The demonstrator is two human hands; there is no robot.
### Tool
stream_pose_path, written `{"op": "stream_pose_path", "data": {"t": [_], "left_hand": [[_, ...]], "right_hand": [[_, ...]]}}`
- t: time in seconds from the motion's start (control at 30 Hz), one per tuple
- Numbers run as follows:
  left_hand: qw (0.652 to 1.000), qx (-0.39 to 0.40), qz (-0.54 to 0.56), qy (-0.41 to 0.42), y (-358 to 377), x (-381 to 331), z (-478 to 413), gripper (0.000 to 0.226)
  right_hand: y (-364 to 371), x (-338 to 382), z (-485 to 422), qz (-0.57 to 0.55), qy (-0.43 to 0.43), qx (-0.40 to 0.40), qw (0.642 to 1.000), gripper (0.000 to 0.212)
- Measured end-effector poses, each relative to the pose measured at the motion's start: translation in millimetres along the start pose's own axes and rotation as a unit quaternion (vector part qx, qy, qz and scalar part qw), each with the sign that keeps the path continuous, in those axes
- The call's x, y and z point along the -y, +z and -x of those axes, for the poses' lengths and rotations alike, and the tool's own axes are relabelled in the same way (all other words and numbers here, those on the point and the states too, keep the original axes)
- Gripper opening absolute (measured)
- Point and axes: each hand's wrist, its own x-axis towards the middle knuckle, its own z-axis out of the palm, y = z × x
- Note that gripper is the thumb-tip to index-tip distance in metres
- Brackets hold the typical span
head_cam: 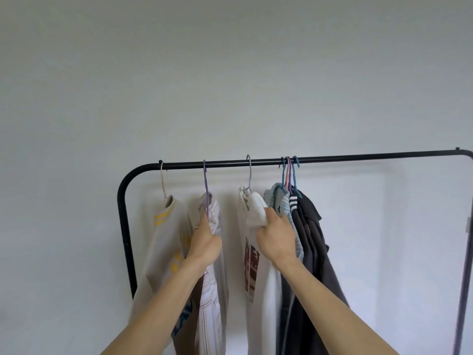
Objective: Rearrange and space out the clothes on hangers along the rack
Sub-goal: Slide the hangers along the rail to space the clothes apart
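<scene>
A black clothes rack (358, 158) carries several garments on hangers. From the left hang a cream shirt with yellow stripes (163, 242), a pale striped shirt (213, 298) on a purple hanger, and a white shirt with a dark red print (252, 267) on a grey hanger. To its right three garments are bunched together: a light blue striped shirt (280, 201) and dark clothes (314, 247). My left hand (204, 243) grips the shoulder of the pale striped shirt. My right hand (277, 239) holds the shoulder of the white printed shirt.
A plain white wall (230, 73) stands behind the rack. The bar to the right of the bunched hangers is bare up to the right post (464, 278). The left post (126, 239) curves down beside the cream shirt.
</scene>
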Motion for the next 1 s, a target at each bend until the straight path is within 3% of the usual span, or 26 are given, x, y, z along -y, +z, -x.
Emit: {"op": "stream_pose_path", "data": {"t": [0.17,0.3,0.4,0.5,1.0], "left_hand": [[1.000,-0.004,-0.024,0.001,-5.2,2.8,-0.1,0.077],[1.000,-0.004,-0.022,0.008,-10.3,5.3,0.9,0.079],[1.000,-0.004,-0.012,0.009,-11.9,9.2,-2.3,0.080],[1.000,-0.004,-0.006,0.000,-10.5,15.5,-4.5,0.084],[1.000,0.002,-0.002,-0.001,-3.9,25.5,-11.8,0.090]], "right_hand": [[3.1,14.7,3.3,0.004,-0.002,0.006,1.000,0.042],[13.2,16.3,12.4,0.004,0.007,0.056,0.998,0.038],[19.9,18.5,18.7,-0.037,0.028,0.105,0.993,0.031],[21.0,20.8,20.0,-0.094,0.073,0.137,0.983,0.039],[27.7,28.2,31.4,-0.134,0.096,0.119,0.979,0.037]]}}
